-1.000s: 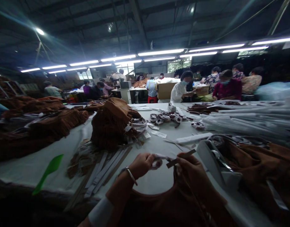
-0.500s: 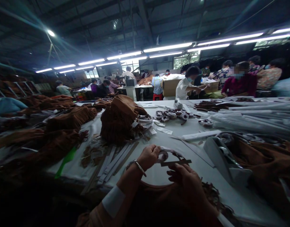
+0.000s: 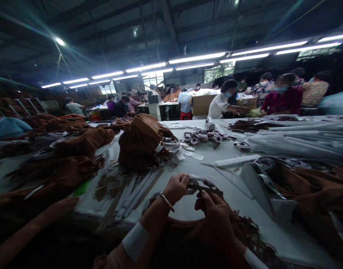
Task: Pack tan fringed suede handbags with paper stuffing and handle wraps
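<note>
My left hand (image 3: 175, 186), with a metal bangle on its wrist, is closed on a coiled brown strap (image 3: 200, 184) just above the white table (image 3: 188, 168). My right hand (image 3: 214, 213) is closed in a pinch on the same strap from the right. Beneath both hands lies a brown fringed suede piece (image 3: 244, 231) that runs down to the bottom edge. Another person's bare arm (image 3: 34, 228) reaches in from the lower left.
A heap of brown fringed bags (image 3: 142, 140) stands behind my hands, more piles (image 3: 73, 149) to the left. Flat strips (image 3: 132, 190) lie by my left wrist. Rolled straps (image 3: 202, 137), a tape dispenser (image 3: 265, 190) and long white packets (image 3: 300, 144) are right. Workers (image 3: 224, 101) sit at the back.
The flat strap end that stuck out between my hands has been drawn in and my right hand has closed on the coil. Another person's arm has appeared at the lower left, covering the green tool.
</note>
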### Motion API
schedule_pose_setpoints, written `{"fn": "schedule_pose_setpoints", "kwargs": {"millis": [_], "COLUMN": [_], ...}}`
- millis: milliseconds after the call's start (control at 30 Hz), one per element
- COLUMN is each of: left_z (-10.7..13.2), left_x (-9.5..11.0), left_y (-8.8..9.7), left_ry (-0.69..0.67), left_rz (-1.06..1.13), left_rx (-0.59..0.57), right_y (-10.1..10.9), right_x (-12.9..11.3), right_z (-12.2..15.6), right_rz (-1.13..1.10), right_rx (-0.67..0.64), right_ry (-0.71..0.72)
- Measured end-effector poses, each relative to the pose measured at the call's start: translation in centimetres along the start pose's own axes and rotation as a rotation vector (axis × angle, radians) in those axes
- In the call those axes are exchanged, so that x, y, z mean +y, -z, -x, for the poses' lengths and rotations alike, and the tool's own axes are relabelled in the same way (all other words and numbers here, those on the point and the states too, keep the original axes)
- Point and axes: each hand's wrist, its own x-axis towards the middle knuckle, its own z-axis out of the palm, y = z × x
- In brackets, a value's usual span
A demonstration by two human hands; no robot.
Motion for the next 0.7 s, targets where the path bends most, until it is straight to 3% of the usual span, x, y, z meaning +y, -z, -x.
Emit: {"fn": "schedule_pose_setpoints", "kwargs": {"millis": [200,400,533,600,700], "left_z": [-0.1,-0.5,-0.7,-0.8,-0.8], "left_x": [-0.4,-0.6,-0.9,-1.2,-1.2], "left_y": [0.0,-0.2,-0.5,-0.5,-0.1], "left_ry": [-0.007,-0.012,-0.032,-0.036,-0.044], "left_rz": [0.0,-0.053,-0.134,-0.143,-0.126], "left_rx": [-0.02,-0.004,0.025,0.029,0.024], "right_y": [-0.1,0.2,0.3,1.0,2.9], "right_x": [-0.8,-0.8,0.6,1.1,1.0], "right_z": [0.6,0.2,-0.1,-0.9,-2.8], "right_rz": [0.163,0.123,0.158,0.273,0.673], "right_rx": [-0.115,-0.323,-0.354,-0.31,-0.347], "right_ry": [0.206,0.141,0.053,0.042,0.138]}}
